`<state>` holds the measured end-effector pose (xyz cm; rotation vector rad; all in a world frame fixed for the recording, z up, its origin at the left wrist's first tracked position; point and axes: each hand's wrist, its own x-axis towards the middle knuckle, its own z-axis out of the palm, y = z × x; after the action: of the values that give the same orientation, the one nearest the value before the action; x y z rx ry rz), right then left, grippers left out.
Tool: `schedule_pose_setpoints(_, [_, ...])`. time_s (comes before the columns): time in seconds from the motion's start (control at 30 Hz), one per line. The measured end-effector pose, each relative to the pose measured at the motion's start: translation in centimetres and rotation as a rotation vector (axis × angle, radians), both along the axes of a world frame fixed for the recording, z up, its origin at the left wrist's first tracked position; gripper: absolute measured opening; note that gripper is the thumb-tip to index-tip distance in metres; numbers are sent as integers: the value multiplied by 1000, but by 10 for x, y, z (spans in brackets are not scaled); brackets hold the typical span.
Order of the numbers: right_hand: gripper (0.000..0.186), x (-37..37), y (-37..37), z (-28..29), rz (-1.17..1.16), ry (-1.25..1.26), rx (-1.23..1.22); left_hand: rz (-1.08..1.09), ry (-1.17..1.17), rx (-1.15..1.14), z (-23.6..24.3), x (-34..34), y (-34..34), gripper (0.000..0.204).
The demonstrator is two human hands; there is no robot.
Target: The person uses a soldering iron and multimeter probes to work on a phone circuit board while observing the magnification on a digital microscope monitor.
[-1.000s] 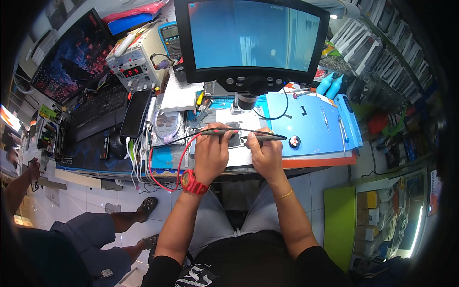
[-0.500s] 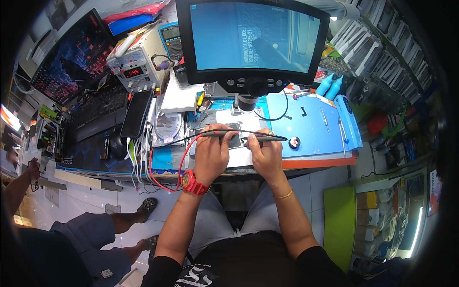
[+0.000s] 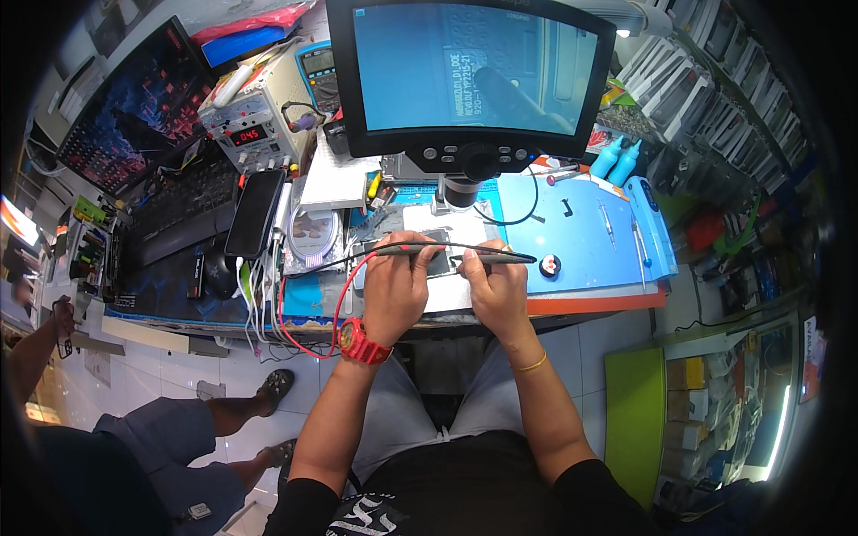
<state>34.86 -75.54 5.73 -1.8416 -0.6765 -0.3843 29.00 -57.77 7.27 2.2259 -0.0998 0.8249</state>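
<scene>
Close together at the bench's near edge, my left hand (image 3: 396,286) and my right hand (image 3: 497,290) both have their fingers closed. A test probe with a red cable (image 3: 361,264) is pinched in the left. The right grips a black test probe (image 3: 509,258), whose thin black cable arcs across to the left above both hands. Between the hands lies a partly hidden phone with its inside showing (image 3: 439,263). Over it stands a digital microscope's lens (image 3: 461,194). The microscope's screen (image 3: 474,76) shows a magnified bluish board with a dark, blurred probe tip.
A blue mat (image 3: 572,234) at right carries a small round pot (image 3: 550,265), tweezers and blue bottles (image 3: 617,163). At left are a dark phone (image 3: 256,214), a power supply (image 3: 255,125), a multimeter (image 3: 319,76) and a laptop (image 3: 134,107). Another person's legs (image 3: 170,438) show lower left.
</scene>
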Motion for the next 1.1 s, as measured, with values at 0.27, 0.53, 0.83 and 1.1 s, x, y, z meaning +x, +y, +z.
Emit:
schedule_pose_setpoints(0.27, [26,1,-1,0,-24,-64,-71,4,-10,-9,1,0,-1,8])
schedule_pose_setpoints(0.53, [22,2,-1,-1,-22,-46,-49,-11,-18,1,0,1,0,7])
schedule_pose_setpoints(0.83, [16,0,1,0,-10,2,-7,2,-9,4,0,0,0,8])
schedule_pose_setpoints(1.1, [24,3,-1,-3,-15,-72,-67,-2,6,-20,1,0,-1,10])
